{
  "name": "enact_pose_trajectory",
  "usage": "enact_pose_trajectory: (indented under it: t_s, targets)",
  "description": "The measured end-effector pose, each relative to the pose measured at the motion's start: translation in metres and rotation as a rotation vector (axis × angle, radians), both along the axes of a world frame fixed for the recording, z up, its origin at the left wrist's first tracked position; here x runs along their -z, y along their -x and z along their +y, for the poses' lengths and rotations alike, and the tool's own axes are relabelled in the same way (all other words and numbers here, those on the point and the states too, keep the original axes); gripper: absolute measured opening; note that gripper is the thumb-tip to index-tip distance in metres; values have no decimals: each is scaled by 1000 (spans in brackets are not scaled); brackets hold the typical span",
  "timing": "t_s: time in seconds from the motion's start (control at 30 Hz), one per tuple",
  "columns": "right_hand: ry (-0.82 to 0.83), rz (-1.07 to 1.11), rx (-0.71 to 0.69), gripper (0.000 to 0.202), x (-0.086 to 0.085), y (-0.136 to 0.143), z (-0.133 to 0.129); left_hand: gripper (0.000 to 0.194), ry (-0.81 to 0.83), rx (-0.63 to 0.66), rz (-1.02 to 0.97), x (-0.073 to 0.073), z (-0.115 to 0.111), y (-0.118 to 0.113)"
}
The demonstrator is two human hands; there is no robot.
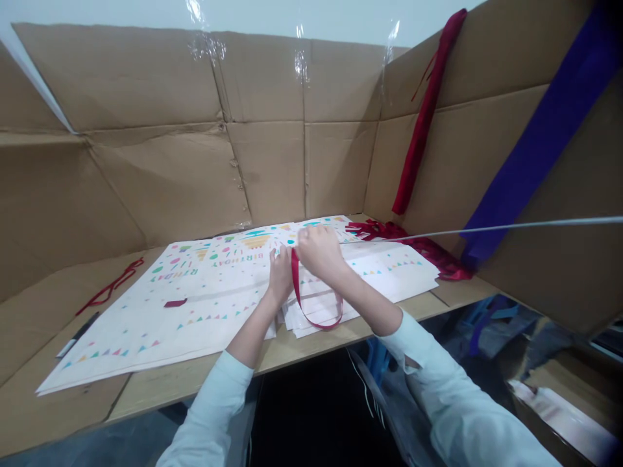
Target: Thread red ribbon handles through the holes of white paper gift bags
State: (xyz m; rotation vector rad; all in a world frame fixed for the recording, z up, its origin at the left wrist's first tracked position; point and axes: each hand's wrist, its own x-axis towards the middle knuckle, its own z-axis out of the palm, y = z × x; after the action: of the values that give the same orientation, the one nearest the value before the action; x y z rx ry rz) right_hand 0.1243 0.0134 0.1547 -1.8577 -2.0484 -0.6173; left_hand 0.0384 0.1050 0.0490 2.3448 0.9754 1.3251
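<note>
Looping red ribbon [296, 277] below closed right hand [318, 250], gripping its top there. Curling left hand [281, 275] beside it; cannot tell if gripping.

OK so you've got two hands, left hand [281, 275] and right hand [318, 246], plus one red ribbon loop [295, 277], one dark red scrap [175, 303], one marker-like stick [78, 335] and one red cord [129, 269]. I count two long strips, one red strip [428, 110] and one blue strip [538, 146]. Your printed sheets [209, 279] overlap too much for me to count.
</note>
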Motion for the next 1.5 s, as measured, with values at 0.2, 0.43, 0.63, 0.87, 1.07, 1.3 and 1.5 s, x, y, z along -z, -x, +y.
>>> enact_pose_trajectory:
  t_s: [0.2, 0.43, 0.63, 0.87, 1.07, 1.3, 1.5]
  targets:
    - [324, 72, 149, 31, 26, -44, 16, 19, -255, -211, 428, 4, 12, 9]
    - [228, 66, 151, 29, 53, -62, 16, 20, -81, -66, -93, 12, 32, 18]
    - [137, 83, 89, 28, 60, -72, 9, 18, 469, 314, -560, 11, 37, 16]
    - [145, 134, 57, 29, 69, -77, 6, 15, 710, 408, -799, 8, 30, 11]
    - [145, 253, 15, 29, 78, -80, 8, 32, 808, 525, -749, 6, 23, 13]
    - [162, 496, -255, 24, 79, -81, 3, 42, 824, 532, -710, 5, 19, 16]
    - [186, 603, -348, 25, 70, -80, -3, 27, 844, 734, -705, -6, 11, 24]
